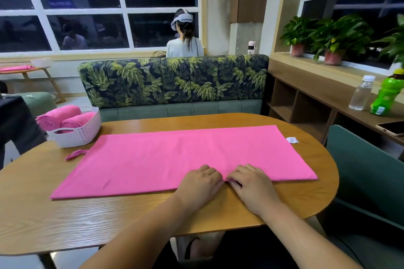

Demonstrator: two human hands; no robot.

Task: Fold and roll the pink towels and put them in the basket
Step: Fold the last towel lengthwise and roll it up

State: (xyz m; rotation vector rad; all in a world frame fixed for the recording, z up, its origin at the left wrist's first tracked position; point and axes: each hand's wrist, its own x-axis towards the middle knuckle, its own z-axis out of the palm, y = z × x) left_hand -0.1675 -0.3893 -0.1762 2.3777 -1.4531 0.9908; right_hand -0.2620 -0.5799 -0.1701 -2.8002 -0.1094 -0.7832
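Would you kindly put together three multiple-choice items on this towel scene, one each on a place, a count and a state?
1. Where does the white basket stand?
A. on the sofa
B. on the table, at its far left
C. on the window sill

2. How many rolled towels lie in it?
A. none
B. two
C. five

3. What state is the third towel in?
A. rolled up
B. hung on the chair
C. spread flat

Answers:
1. B, it sits on the wood at the left.
2. B, two pink rolls poke out of it.
3. C, it lies open across the table, the left hand and right hand pinching its near edge.
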